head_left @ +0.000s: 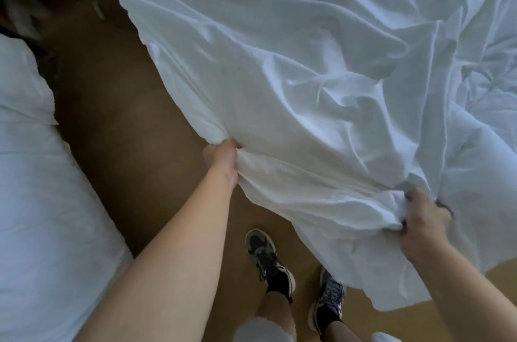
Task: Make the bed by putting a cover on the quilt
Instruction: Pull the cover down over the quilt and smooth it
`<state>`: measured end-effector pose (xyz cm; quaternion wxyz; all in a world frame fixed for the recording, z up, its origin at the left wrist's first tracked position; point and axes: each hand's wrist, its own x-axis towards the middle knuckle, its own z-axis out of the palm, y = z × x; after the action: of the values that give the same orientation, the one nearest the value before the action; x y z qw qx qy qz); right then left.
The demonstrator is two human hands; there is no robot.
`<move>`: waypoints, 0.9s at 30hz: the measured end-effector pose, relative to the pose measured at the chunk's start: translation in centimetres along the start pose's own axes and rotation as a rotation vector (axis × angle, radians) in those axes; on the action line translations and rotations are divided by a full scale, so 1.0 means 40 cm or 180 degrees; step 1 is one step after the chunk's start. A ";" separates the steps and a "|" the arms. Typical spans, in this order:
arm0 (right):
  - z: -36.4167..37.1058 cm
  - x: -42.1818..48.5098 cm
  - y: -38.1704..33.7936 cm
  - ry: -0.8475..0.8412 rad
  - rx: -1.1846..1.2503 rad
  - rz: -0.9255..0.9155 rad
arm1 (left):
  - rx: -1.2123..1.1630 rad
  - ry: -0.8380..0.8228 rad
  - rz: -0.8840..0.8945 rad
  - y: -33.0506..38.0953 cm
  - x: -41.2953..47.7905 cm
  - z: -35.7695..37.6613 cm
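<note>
A plain tan-brown floor (134, 129) is seen through the middle, darkened toward eleven o'clock and lit brighter at five o'clock. A bulky white padded bedding pile (36, 188) is set at nine o'clock.

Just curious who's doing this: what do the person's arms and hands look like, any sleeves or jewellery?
No sleeves, watch or rings show on either arm. The right hand has dark-painted nails; the left hand looks plain, with nothing worn.
</note>
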<state>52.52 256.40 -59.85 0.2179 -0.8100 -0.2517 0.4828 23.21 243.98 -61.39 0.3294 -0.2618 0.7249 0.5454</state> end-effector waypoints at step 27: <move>0.804 -0.339 -0.272 -0.1573 -0.4184 -0.3947 | -0.0112 -0.0758 -0.0113 0.230 0.327 -0.052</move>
<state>16.20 260.01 -58.36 -0.1248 -0.3662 -0.9003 0.1996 7.54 244.19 -65.29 0.4181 -0.2136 0.6663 0.5793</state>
